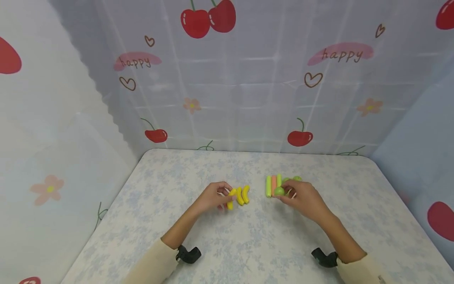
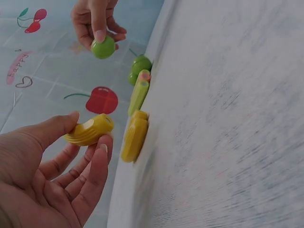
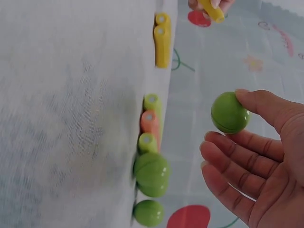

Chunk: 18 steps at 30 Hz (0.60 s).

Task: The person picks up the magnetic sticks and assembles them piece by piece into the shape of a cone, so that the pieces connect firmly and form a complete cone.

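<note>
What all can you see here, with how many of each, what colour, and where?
Bananas: two, yellow, side by side on the table right of the left hand; a third held in that hand.
Sticks: three, green, orange, green, lying in a row at table centre.
Balls: two green on the table beside the sticks; a third held in the right hand.
Table: one, pale blue floral cloth.
Backdrop: cherry and "happy" print, behind and to the sides.
Left hand: pinches a banana.
Right hand: holds a ball at its fingertips.
</note>
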Tool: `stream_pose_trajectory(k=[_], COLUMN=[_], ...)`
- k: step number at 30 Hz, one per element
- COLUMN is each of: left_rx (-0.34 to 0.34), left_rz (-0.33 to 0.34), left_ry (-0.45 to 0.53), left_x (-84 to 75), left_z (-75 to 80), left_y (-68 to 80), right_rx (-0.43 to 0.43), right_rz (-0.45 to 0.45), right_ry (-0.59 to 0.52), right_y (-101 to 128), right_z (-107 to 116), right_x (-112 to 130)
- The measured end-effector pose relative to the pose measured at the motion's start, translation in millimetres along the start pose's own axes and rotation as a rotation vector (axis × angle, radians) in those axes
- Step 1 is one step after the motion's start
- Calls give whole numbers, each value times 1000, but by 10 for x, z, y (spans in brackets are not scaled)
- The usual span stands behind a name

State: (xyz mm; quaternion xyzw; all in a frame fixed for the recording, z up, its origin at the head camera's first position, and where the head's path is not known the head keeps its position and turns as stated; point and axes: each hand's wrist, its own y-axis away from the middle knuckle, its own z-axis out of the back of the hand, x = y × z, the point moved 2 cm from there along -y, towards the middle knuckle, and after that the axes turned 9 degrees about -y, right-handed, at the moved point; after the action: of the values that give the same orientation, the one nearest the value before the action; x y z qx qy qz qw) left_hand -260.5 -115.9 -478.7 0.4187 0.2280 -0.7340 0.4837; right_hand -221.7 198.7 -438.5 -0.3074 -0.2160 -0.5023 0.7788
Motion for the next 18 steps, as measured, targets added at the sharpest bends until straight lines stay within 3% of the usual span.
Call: stream_pose_trajectory(k=[9, 18], left_rx=[109, 109], left_rz=[19, 22], left_ry=[191, 282], left_x=[-43, -52], left_z=[-315, -538], left_y=[281, 382], right_rx=[69, 141], right_rz=[60, 117], right_ry=[-63, -136], right_y=[21, 3], right_z=[-189, -399], right_x=[311, 493])
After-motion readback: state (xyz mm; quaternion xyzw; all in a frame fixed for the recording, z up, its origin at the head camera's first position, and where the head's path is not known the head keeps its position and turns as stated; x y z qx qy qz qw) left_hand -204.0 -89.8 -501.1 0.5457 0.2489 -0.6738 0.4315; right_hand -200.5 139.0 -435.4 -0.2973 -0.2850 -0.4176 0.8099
